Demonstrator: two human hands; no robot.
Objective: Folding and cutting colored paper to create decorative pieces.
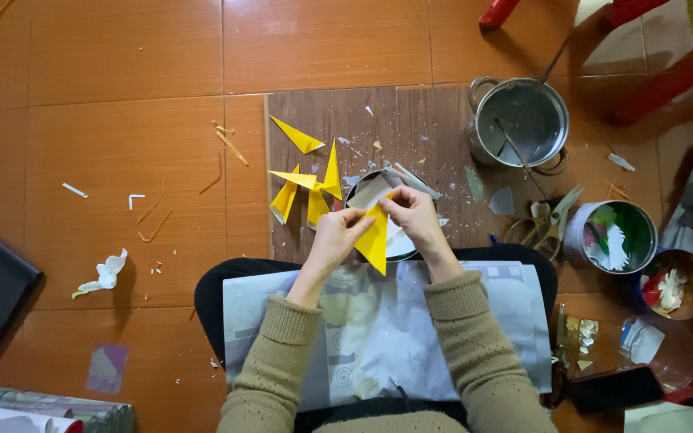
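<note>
Folding One More Yellow Point

Pinching a folded yellow paper triangle (375,234) at its upper edge, the left hand (335,239) and right hand (413,215) meet over the lap, fingers of both clamped on the paper, its long tip pointing toward 6 o'clock. Behind it sits a round tin (387,224) with paper scraps inside, mostly hidden by the hands.

At 10 o'clock from the hands, a cluster of finished yellow paper points (308,186) lies on the brown wooden board (419,120) set on the tiled floor (122,120); one more lies apart, nearer 11 o'clock. Judging by that pile, several pieces look done and the one in hand looks part-folded; how many remain cannot be told.

At 1 o'clock stands a grey metal pot (520,122) holding thin sticks. At 3 o'clock lie scissors (547,224) and a round can (609,236) with green inside. A pale printed sheet (378,329) covers the lap.
</note>
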